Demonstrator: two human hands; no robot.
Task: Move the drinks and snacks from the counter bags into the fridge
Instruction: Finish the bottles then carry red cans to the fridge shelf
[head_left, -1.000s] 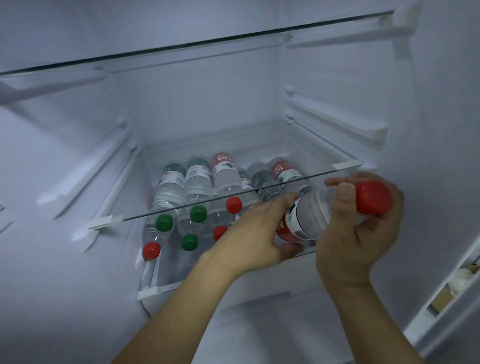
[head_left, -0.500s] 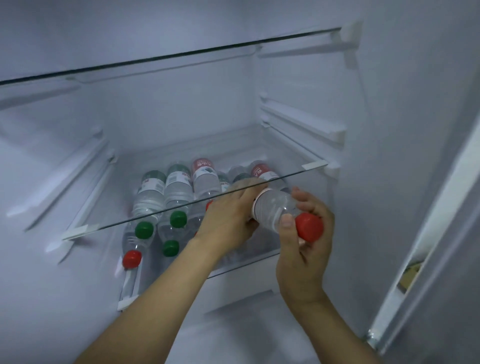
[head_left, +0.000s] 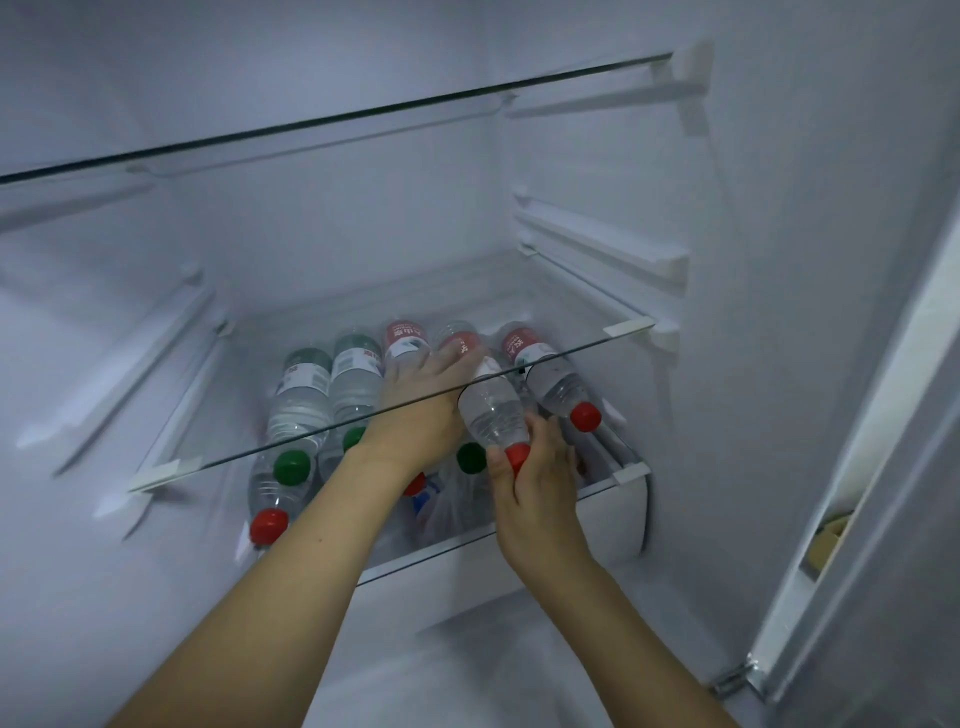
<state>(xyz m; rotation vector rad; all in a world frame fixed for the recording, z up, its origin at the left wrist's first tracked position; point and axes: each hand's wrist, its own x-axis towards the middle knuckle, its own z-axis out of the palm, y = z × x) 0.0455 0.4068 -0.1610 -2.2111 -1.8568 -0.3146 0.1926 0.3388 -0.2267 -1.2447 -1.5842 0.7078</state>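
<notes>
The right hand (head_left: 540, 483) pinches the red cap of a water bottle (head_left: 491, 410) lying near the drawer's (head_left: 613, 525) front right, base pointing rearward. Farther in, the left hand (head_left: 421, 400) rests flat-fingered against it under the glass shelf (head_left: 218, 460).

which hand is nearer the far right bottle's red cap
Right. The right hand grips the cap end of the bottle being slid in, just left of and below that red cap. The left hand lies further left, under the glass shelf, on the bottle's body.
</notes>
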